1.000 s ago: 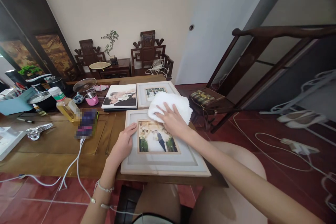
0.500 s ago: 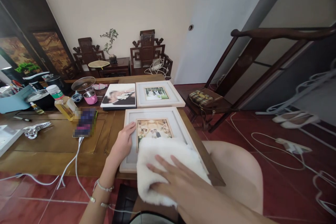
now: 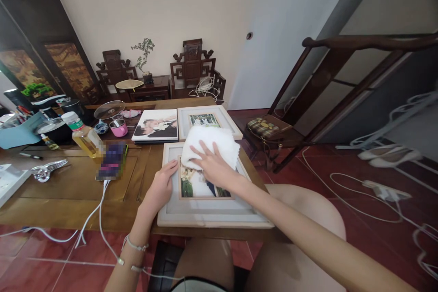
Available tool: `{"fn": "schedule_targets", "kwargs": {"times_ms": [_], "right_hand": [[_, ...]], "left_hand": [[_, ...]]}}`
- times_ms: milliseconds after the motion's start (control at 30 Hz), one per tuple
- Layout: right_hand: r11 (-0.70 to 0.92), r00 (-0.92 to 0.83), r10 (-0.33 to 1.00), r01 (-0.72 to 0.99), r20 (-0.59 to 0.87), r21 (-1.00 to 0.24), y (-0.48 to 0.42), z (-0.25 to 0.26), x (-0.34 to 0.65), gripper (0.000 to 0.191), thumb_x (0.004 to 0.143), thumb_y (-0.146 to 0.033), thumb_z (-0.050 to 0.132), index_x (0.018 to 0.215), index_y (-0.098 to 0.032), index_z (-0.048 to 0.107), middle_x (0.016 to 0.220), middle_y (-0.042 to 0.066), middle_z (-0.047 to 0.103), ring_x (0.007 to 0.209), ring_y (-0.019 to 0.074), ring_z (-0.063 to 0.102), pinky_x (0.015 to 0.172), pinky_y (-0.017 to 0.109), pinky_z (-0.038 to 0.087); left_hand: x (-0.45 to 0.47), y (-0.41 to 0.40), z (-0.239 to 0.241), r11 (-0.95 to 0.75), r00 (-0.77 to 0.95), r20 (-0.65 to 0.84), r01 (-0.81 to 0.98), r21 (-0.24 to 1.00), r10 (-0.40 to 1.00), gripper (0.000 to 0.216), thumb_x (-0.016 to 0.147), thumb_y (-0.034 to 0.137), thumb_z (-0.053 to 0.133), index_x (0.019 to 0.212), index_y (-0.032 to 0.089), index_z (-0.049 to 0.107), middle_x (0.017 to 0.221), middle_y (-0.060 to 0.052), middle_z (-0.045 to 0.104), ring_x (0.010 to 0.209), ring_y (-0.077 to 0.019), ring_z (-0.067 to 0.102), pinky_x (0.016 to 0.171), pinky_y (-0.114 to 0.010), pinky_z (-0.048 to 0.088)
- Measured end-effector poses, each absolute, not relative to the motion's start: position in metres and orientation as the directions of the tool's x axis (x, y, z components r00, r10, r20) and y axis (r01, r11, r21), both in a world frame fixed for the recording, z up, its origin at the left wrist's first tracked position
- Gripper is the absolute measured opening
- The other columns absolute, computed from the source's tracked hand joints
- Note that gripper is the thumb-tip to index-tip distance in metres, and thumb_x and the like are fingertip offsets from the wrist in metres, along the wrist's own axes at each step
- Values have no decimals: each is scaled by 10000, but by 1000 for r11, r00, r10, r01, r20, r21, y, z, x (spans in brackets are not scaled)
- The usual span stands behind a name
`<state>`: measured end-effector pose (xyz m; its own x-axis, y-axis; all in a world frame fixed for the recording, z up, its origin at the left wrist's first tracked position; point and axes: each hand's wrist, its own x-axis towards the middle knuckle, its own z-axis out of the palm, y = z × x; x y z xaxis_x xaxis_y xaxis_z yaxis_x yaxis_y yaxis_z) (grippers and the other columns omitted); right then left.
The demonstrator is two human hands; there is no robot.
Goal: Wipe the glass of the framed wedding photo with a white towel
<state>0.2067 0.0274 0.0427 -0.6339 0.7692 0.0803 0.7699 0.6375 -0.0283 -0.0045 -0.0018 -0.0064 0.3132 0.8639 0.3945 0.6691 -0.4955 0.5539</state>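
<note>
A pale wooden picture frame [image 3: 215, 223] with a wedding photo [image 3: 188, 187] in it lies flat at the table's near edge. My left hand [image 3: 162, 187] holds the frame by its left side, fingers over the rim. My right hand [image 3: 215, 166] has hold of a fluffy white cloth [image 3: 212, 139], pressing it down with spread fingers. The cloth covers the upper part of the photo and overlaps the near side of a second frame [image 3: 232, 127] behind. A photo panel [image 3: 155, 125] lies left of that second frame.
On the table's left are a phone [image 3: 112, 159] with a white cable, an oil bottle [image 3: 85, 137], a pink cup [image 3: 118, 128] and a clear claw clip [image 3: 48, 169]. A pale chair seat [image 3: 308, 210] stands at the right. A dark wooden chair [image 3: 294, 96] holds a checked bag [image 3: 263, 127].
My right hand has slid the white cloth forward, away from me, from the frame's near right corner to its far side. My left hand stays on the frame's left side.
</note>
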Motion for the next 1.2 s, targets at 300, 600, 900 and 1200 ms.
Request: {"fn": "schedule_targets", "kwargs": {"times_ms": [300, 600, 900, 1200], "right_hand": [[755, -819, 532, 574, -216, -316, -89, 93, 221, 613, 701, 24, 411, 1246, -203, 577, 1503, 97, 330, 1391, 347, 189, 1056, 631, 249], [664, -699, 711, 705, -82, -248, -43, 61, 217, 723, 652, 55, 394, 1330, -173, 498, 1512, 100, 315, 1408, 322, 132, 1091, 610, 188], [749, -772, 630, 632, -82, -198, -38, 57, 164, 635, 704, 7, 447, 1319, -137, 510, 1536, 155, 219, 1391, 412, 101, 1037, 703, 181], [807, -826, 562, 558, -39, -193, -92, 43, 207, 617, 720, -65, 481, 1327, -168, 518, 1528, 150, 230, 1406, 362, 72, 1061, 692, 108]], "left_hand": [[-2, -2, -5, -463, 300, 362, 692, 554, 882, 485, 825, 23, 364, 1241, 123, 593, 1336, -119, 558, 1285, -211, 480, 1118, -408, 368], [2, -12, 6, -398, 277, 286, 669, 628, 917, 427, 965, 297, 319, 1288, 141, 549, 1382, -102, 518, 1321, -219, 431, 1136, -425, 319], [3, -17, 15, -371, 187, 322, 542, 754, 928, 534, 983, 402, 185, 1377, 147, 441, 1462, -83, 421, 1379, -193, 336, 1164, -401, 243], [7, -13, 7, -352, 272, 224, 689, 634, 936, 463, 972, 341, 306, 1370, 147, 442, 1440, -92, 449, 1413, -234, 254, 1152, -483, 232]]}}
